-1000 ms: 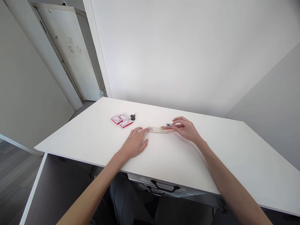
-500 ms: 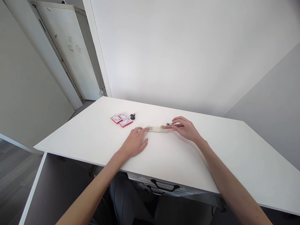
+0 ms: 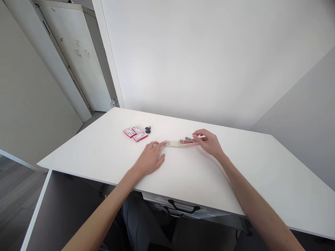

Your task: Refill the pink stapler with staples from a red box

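stapler (image 3: pixel 176 143) btw hands: left hand (image 3: pixel 151 160) flat, touching one end; right hand (image 3: pixel 209 142) at other, grip unclear.

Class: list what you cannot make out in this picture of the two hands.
Head view:
Print on the red boxes: too small.
Small black item: too small to identify.
Whether the right hand grips the metal piece on the cream bar: fingers cover it.
Both elbows: cut off by the bottom edge.

Bright, even daylight fills the room and washes the white counter (image 3: pixel 183 174) and wall (image 3: pixel 209 59) nearly flat. Shadows are soft and faint, darkest under the counter's front edge. The focus is sharp, with no glare. Wide-angle distortion bends the door frame (image 3: pixel 110 59) and stretches the corners.
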### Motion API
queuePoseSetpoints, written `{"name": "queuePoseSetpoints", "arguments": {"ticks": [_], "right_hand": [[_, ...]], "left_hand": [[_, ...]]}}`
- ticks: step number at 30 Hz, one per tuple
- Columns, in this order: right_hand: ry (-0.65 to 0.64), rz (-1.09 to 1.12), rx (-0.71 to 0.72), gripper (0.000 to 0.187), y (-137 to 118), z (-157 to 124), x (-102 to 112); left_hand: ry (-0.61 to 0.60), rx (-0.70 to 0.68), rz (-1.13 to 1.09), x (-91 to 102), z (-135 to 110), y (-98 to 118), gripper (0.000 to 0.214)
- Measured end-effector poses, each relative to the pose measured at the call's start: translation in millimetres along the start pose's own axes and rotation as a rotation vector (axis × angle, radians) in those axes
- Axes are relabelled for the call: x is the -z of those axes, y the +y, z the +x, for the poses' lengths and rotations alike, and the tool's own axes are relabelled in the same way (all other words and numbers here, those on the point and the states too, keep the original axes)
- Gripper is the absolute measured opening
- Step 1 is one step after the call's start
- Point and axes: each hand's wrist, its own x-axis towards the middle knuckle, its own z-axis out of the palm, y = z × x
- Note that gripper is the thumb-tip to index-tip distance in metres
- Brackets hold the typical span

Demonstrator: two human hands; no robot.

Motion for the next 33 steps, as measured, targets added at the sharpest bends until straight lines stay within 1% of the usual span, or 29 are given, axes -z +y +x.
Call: {"name": "queuePoseSetpoints", "arguments": {"ticks": [3, 4, 5, 6, 8, 9, 11, 13, 15, 20, 25, 31, 33], "right_hand": [[0.182, -0.005, -0.232, 0.055, 6, 3, 2], [0.215, 0.013, -0.306, 0.061, 9, 4, 4], [0.212, 0.064, -0.371, 0.068, 11, 5, 5], [0.178, 0.152, -0.425, 0.073, 13, 7, 7], [0.084, 0.376, -0.477, 0.075, 14, 9, 10], [0.052, 0.471, -0.467, 0.072, 13, 10, 10], [0.032, 0.58, -0.386, 0.061, 8, 11, 8], [0.021, 0.61, -0.277, 0.049, 0, 9, 3], [-0.009, 0.595, -0.208, 0.044, -7, 5, -4], [-0.123, 0.437, -0.177, 0.05, -20, -6, -24], [-0.193, 0.24, -0.207, 0.047, -32, -18, -41], [-0.278, 0.078, -0.169, 0.049, -36, -23, -51], [-0.296, 0.039, -0.158, 0.053, -34, -24, -54]], "left_hand": [[-0.001, 0.004, 0.011, -0.5, 0, 0, 0.051], [-0.001, 0.005, 0.012, -0.7, 0, -1, 0.051], [0.0, 0.006, 0.009, -0.9, 0, -1, 0.051], [0.0, 0.005, 0.003, -1.1, -1, -1, 0.052], [0.004, 0.003, -0.016, -1.2, -1, -2, 0.052], [0.006, 0.0, -0.027, -1.1, -1, -2, 0.051], [0.006, -0.005, -0.042, -0.8, -1, -2, 0.051], [0.002, -0.009, -0.047, -0.4, -1, -1, 0.051], [-0.004, -0.013, -0.05, -0.4, -1, -2, 0.051], [-0.033, -0.055, -0.089, -1.3, -1, -4, 0.052], [-0.066, -0.122, -0.128, 0.1, -1, -4, 0.052], [-0.091, -0.115, -0.127, 3.4, -1, -1, 0.053], [-0.082, -0.105, -0.116, 3.7, -1, -1, 0.053]]}}
